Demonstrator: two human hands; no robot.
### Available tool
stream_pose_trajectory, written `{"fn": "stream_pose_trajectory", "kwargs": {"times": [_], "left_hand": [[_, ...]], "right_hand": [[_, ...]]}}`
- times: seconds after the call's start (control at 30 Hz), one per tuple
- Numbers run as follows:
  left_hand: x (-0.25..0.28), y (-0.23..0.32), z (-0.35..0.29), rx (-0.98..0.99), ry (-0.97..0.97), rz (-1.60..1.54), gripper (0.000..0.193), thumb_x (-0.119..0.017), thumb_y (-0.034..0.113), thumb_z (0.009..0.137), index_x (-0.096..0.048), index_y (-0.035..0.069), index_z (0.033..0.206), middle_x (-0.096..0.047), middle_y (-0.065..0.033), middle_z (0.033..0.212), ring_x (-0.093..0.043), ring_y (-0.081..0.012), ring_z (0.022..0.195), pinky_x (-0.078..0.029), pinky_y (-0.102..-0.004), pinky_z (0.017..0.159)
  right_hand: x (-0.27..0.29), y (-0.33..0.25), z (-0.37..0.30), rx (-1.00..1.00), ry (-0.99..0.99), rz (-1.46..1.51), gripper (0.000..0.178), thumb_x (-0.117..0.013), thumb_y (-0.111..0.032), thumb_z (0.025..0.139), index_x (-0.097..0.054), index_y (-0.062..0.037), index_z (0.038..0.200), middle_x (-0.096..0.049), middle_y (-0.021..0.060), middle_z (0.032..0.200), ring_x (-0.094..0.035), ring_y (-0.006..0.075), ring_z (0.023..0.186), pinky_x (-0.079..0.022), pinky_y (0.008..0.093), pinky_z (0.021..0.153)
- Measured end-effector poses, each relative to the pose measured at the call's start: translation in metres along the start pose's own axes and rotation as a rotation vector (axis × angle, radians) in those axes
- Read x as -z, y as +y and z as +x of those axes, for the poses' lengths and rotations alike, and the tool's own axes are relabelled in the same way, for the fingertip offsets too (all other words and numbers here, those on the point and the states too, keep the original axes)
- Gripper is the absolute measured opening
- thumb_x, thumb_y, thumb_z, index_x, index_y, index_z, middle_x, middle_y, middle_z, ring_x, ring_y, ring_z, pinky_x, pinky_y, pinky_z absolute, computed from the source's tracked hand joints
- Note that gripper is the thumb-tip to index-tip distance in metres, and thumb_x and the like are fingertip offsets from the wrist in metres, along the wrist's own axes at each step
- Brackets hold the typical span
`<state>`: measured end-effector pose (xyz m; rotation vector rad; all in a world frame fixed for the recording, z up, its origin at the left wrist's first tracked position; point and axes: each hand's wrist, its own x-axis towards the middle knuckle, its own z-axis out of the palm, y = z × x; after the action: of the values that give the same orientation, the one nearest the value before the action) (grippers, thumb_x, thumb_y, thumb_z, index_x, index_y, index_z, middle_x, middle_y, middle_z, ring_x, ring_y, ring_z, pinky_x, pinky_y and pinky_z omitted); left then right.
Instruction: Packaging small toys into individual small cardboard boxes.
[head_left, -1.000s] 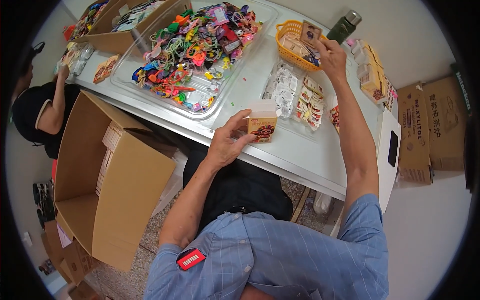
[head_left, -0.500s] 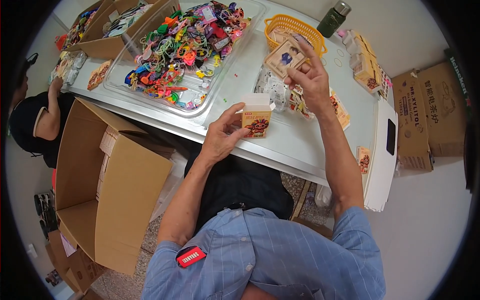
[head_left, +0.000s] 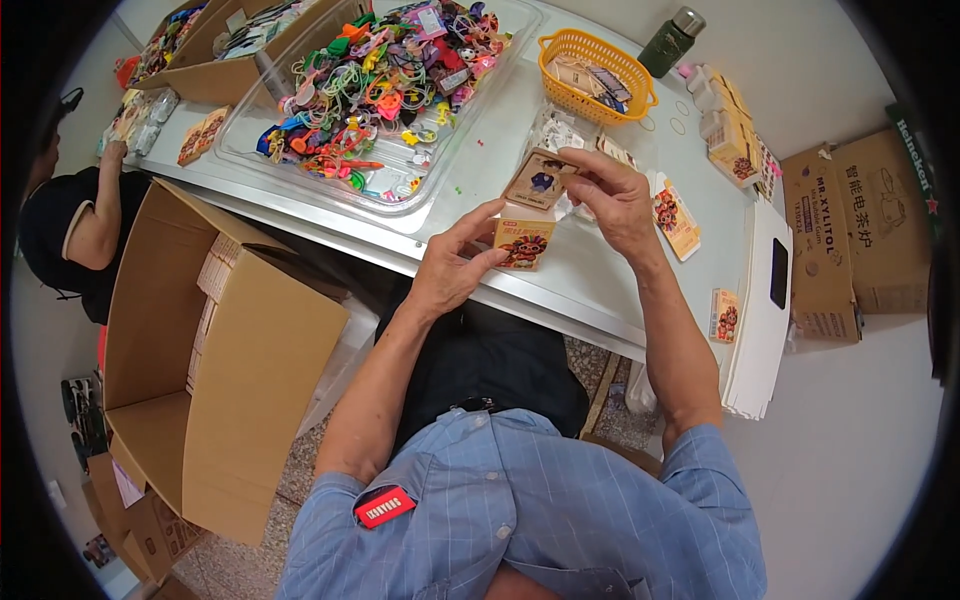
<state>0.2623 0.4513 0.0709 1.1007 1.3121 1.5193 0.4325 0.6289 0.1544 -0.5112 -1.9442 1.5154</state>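
My left hand (head_left: 450, 262) grips a small yellow printed box (head_left: 524, 245) upright near the table's front edge, thumb on its front and fingers at its side. Pinched in my right hand (head_left: 618, 205) is a brown picture card (head_left: 540, 180) with a dark blue figure. The card's lower edge is at the top of the box; whether it has entered the opening is hard to tell. Behind the card lies a clear plastic bag (head_left: 560, 130) with white pieces, partly hidden by the card and my right hand.
A yellow basket (head_left: 600, 108) of cards stands beyond, beside a green flask (head_left: 672, 42). A clear bin (head_left: 400, 215) holds colourful trinkets. Flat boxes (head_left: 676, 222) lie at right, with a phone (head_left: 779, 272) nearby. An open carton (head_left: 255, 410) and a co-worker (head_left: 75, 215) are at left.
My right hand has brought the card down and left from near the basket to the box top. My left hand still holds the box, shifted slightly right in view.
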Motion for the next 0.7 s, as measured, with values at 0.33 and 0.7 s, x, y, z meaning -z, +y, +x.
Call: {"fn": "stream_pose_trajectory", "kwargs": {"times": [0.33,0.7], "left_hand": [[0.0,-0.002,-0.001,-0.023,0.025,-0.003,0.067,-0.07,-0.002,0.091,-0.046,0.011,0.152,-0.071,-0.0172,0.125,-0.067,-0.0155,0.1,-0.054,-0.0292,0.086],[0.0,-0.005,0.001,-0.041,0.017,-0.011,0.068,-0.069,-0.002,0.091,-0.044,0.011,0.153,-0.07,-0.0189,0.126,-0.069,-0.0182,0.101,-0.055,-0.0309,0.088]], "right_hand": [[0.008,-0.01,0.002,0.076,-0.088,-0.153,0.04,-0.063,0.011,0.09,-0.07,-0.0053,0.127,-0.066,0.0023,0.097,-0.058,0.0083,0.082,-0.049,0.0238,0.073],[0.005,0.002,-0.011,0.295,0.059,-0.557,0.024,-0.072,-0.01,0.091,-0.074,-0.0044,0.114,-0.07,0.0114,0.108,-0.064,0.0231,0.105,-0.051,0.0338,0.093]]}}
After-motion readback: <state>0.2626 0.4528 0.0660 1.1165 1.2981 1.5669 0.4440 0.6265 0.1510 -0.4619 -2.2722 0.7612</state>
